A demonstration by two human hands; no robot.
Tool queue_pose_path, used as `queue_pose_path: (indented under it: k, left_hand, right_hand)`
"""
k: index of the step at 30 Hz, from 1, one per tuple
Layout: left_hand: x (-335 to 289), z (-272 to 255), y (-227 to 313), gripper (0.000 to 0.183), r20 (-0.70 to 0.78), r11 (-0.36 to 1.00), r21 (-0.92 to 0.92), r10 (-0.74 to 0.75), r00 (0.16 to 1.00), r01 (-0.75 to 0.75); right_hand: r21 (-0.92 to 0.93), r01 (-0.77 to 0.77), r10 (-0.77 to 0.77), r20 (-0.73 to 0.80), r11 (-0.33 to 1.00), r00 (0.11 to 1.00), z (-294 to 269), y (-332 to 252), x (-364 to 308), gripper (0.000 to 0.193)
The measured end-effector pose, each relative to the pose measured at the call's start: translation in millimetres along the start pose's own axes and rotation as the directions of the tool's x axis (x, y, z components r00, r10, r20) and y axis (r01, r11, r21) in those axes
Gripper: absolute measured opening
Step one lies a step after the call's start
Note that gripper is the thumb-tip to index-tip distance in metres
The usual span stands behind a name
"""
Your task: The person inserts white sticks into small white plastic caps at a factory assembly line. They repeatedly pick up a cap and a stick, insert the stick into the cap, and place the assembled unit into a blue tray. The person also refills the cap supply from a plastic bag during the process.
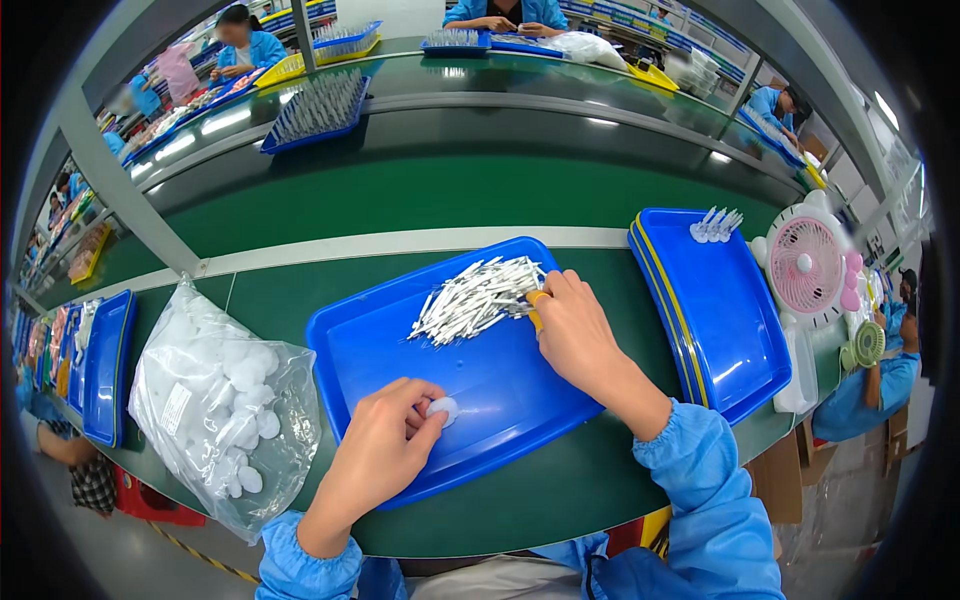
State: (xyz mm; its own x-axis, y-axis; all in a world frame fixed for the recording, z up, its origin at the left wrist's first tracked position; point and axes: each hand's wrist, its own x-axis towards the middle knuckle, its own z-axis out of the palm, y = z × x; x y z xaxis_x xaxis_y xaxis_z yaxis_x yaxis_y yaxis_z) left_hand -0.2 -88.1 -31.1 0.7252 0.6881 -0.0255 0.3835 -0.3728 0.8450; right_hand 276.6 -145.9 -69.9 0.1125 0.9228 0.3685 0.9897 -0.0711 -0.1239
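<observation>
My left hand (385, 440) pinches a small round whitish plastic piece (445, 409) between thumb and fingers, above the near part of a blue tray (400, 395). A heap of thin white sticks with dark ends (475, 300) lies at the tray's far side. My right hand (575, 325) reaches to the heap's right edge, fingers drawn together and yellow coverings on the fingertips. What those fingers pinch, if anything, is hidden. To the left, a clear plastic bag (300, 410) holds many similar whitish round pieces.
On the right, stacked blue trays (740, 330) carry a few upright white-tipped pieces (716, 225) at the far end. Beyond them stands a pink and white fan (805, 262). A pale rail (420, 241) separates my bench from a green conveyor (450, 185). Co-workers sit across it.
</observation>
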Motion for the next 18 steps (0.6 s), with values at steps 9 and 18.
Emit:
queue_pose_path:
  k: [9,18]
  left_hand:
    - [4.6,6.5,-4.6,0.015,-0.047,0.959,-0.267,-0.107,0.993,0.090]
    - [2.8,19.8,-6.2,0.015,-0.138,0.936,-0.349,0.002,0.990,-0.051]
  right_hand:
    - [0.275,0.063,-0.082,0.057,0.959,0.995,-47.5,-40.3,-49.4,0.029]
    - [0.715,-0.008,-0.093,0.102,0.699,0.990,-60.1,-79.2,-51.5,0.041]
